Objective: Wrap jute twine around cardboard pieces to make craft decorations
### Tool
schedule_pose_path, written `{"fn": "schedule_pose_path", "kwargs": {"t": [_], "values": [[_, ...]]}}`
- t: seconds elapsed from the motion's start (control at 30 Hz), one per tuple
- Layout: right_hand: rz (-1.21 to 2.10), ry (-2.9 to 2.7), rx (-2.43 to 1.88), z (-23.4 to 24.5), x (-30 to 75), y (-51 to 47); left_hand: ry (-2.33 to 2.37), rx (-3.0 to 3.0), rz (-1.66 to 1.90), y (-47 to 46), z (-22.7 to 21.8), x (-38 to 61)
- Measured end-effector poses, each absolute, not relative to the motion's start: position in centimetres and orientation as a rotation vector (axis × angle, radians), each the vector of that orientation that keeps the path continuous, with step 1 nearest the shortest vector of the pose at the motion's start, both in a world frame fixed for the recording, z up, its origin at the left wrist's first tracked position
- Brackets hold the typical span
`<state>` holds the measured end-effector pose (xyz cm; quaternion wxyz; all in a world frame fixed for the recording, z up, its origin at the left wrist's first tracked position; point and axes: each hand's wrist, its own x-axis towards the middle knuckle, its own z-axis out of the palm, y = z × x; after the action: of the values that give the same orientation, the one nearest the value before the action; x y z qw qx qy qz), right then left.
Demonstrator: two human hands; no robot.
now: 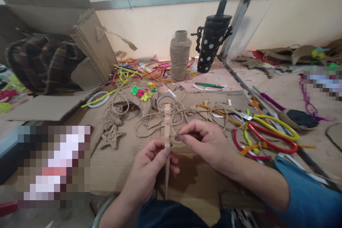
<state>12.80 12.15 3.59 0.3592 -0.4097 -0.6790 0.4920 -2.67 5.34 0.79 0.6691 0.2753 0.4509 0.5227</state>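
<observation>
My left hand (148, 167) is closed around a narrow tan cardboard piece (167, 115), held upright and seen nearly edge-on, thumb against its near side. Just right of it, my right hand (205, 144) pinches a strand of jute twine (172, 130) between thumb and fingertips. Loose loops of this twine spread over the cardboard behind both hands. A twine-wrapped crescent (139, 105) bearing small bright flowers lies beyond my left hand. Nearer on the left is a twine-covered star (111, 138).
A twine spool (180, 58), a small glue bottle (193, 70) and a black flowered tumbler (212, 44) stand at the back. Scissors (272, 139) with red and yellow handles lie right. Colourful pipe cleaners (128, 74) pile up back left, beside a cardboard box (92, 46).
</observation>
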Motion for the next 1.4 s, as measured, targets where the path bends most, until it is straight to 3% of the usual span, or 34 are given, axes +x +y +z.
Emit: {"fn": "schedule_pose_path", "kwargs": {"t": [0.3, 0.7, 0.93, 1.17, 1.4], "values": [[1.301, -1.751, -1.005, 3.4, 12.5, 12.0, 1.022, 0.629, 1.156, 5.4, 0.9, -2.6], [1.803, -1.567, -0.908, 3.7, 12.4, 12.5, 1.038, 0.796, 1.08, 5.5, 0.7, -2.6], [1.897, -1.545, -0.854, 3.6, 12.9, 12.9, 1.204, 1.144, 1.273, 5.5, 1.3, -2.6], [1.963, -1.586, -0.896, 3.1, 13.1, 12.8, 1.291, 1.579, 1.196, 5.6, 1.8, -2.8], [1.985, -1.613, -0.978, 3.2, 13.3, 12.9, 1.385, 1.445, 1.295, 5.3, 1.2, -3.0]]}}
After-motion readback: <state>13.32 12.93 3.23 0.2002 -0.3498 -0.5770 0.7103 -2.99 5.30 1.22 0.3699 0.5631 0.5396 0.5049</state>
